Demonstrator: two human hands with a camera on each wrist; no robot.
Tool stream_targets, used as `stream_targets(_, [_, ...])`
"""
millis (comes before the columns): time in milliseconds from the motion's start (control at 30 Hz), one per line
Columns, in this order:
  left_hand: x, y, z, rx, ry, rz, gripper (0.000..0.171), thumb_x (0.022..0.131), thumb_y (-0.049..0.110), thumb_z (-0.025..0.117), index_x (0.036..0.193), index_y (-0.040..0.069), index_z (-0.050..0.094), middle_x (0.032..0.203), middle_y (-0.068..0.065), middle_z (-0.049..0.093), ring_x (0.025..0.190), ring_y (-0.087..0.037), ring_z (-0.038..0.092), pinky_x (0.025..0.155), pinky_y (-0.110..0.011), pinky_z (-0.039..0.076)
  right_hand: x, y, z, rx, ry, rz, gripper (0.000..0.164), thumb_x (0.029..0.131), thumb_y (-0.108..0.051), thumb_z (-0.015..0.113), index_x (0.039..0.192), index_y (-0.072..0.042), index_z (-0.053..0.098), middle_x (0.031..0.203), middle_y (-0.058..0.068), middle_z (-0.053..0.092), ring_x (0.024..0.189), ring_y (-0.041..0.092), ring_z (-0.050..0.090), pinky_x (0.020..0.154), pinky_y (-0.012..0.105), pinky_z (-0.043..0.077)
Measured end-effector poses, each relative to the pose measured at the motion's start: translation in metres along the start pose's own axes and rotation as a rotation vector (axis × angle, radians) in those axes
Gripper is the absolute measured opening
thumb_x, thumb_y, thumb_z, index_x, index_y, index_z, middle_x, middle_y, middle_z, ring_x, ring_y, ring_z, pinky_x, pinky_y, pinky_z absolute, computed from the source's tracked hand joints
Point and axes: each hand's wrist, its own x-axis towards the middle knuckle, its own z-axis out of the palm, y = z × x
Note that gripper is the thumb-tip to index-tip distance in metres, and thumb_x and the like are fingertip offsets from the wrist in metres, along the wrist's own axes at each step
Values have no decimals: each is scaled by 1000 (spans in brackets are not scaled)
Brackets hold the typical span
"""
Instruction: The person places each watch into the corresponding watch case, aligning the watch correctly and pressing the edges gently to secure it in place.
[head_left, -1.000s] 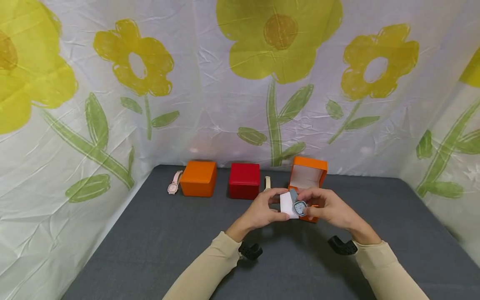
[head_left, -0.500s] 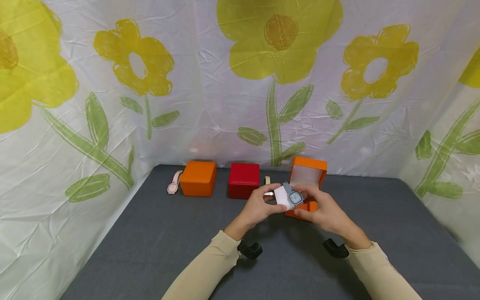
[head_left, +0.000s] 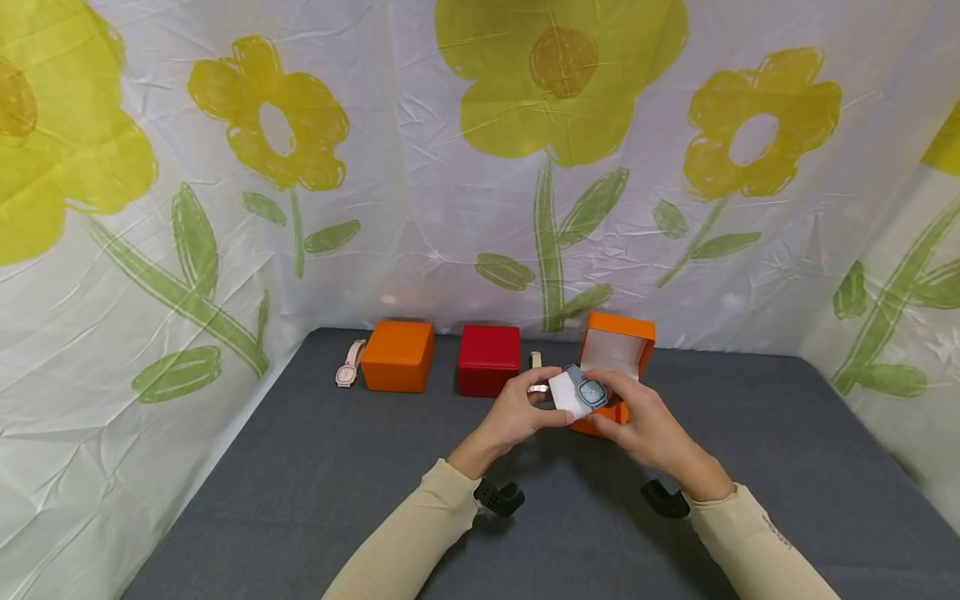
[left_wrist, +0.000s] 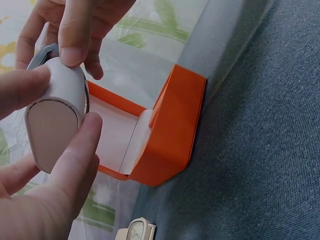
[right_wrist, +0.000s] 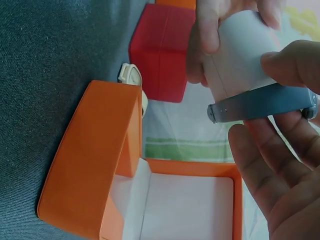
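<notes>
My left hand [head_left: 513,414] grips a white watch cushion [head_left: 564,395] between thumb and fingers, held up off the table. A blue-grey watch [head_left: 592,392] sits round the cushion's right end, its square face turned upward. On that end my right hand [head_left: 648,421] holds the watch and cushion. In the right wrist view its thumb presses the white cushion [right_wrist: 240,60] while its fingers lie under the blue-grey strap [right_wrist: 265,103]. Behind and below both hands stands an orange box [head_left: 618,329] with its lid raised, white inside, partly covered by the right hand.
A red box [head_left: 489,362] and an orange box [head_left: 397,358], both closed, stand along the back of the grey table [head_left: 360,492]. Left of them lies a pink watch [head_left: 348,367]. A cream watch [head_left: 536,360] lies between the red box and the raised-lid box, partly behind the left hand.
Cushion and watch have moved slightly up and left and tilted. My right thumb has shifted off the watch face, and the right wrist has swung left.
</notes>
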Motion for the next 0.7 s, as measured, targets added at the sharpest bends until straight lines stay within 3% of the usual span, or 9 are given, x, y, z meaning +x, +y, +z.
stream_targets(300, [0,1,0,4,-8,-11,63,78,3,77,135,9,52,124,-6,54,104,-24,59,81,-32,54,0,-1,1,7,3,2,60,78,1,76,132,-9,53,110,2,61,84,20,59,72,32,53])
stream_targets(700, [-1,-1,0,41,10,-3,61,80,8,77,135,9,52,122,-7,55,103,-23,62,81,-32,54,-2,-1,3,-26,32,-2,60,78,-1,76,133,-5,52,117,9,61,84,15,60,68,38,55])
